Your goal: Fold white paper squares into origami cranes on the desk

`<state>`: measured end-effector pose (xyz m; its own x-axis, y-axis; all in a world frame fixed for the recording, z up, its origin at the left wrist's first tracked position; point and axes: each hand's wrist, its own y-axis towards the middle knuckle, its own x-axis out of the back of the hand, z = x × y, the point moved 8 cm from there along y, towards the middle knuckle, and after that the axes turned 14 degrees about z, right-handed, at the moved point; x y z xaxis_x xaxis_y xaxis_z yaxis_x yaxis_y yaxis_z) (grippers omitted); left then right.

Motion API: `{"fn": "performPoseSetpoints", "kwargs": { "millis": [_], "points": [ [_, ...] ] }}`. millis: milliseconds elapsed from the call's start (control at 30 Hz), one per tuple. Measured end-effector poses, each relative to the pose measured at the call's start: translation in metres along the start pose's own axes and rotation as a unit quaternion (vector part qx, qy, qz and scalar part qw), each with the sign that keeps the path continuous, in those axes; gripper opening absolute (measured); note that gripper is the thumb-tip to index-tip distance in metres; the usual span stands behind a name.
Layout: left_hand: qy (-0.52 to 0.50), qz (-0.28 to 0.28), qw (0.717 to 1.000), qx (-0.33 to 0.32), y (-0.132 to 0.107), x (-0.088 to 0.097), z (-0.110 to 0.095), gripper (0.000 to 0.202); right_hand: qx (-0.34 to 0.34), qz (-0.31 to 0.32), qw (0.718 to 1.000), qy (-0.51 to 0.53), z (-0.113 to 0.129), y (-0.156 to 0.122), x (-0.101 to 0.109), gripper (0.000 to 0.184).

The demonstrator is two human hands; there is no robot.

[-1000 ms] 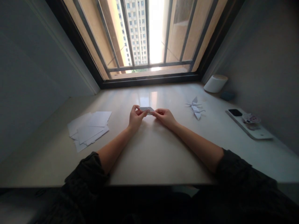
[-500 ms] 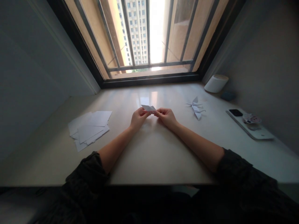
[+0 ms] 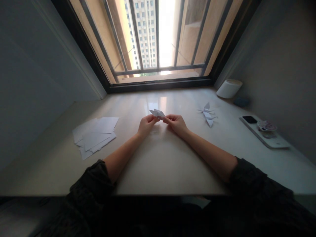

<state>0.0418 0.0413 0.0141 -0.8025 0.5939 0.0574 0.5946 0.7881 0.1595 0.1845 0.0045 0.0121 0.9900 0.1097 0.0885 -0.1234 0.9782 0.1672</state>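
A small folded piece of white paper is pinched between both hands just above the pale table, near its middle. My left hand grips the paper's near left edge with closed fingers. My right hand pinches the right end, fingers curled. The paper's flaps stand up and point away from me. Both forearms rest on the table.
A loose stack of white sheets lies at the left. Folded paper cranes sit to the right of my hands. Farther right are a white roll, a phone on a white tablet, and a barred window behind.
The folded paper has tipped up from lying flat between my fingers, its flaps now raised. My hands drew slightly closer together and stayed in place.
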Motion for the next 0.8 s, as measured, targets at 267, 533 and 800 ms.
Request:
{"fn": "performPoseSetpoints", "kwargs": {
  "millis": [267, 533, 800],
  "points": [
    [0.008, -0.039, 0.999, -0.004, -0.0041, 0.0035, -0.0060, 0.030, -0.013, 0.016, 0.999, -0.039, -0.0039, 0.0000, -0.0024, 0.041],
    [0.027, -0.055, 0.998, 0.003, -0.0053, 0.0058, -0.0059, 0.030, -0.017, 0.021, 0.999, -0.025, -0.0018, 0.0003, -0.0052, 0.045],
    [0.042, -0.046, 0.998, -0.001, -0.0054, 0.0041, -0.0065, 0.031, -0.012, 0.020, 0.999, -0.029, -0.0006, 0.0002, -0.0039, 0.041]
  ]
}}
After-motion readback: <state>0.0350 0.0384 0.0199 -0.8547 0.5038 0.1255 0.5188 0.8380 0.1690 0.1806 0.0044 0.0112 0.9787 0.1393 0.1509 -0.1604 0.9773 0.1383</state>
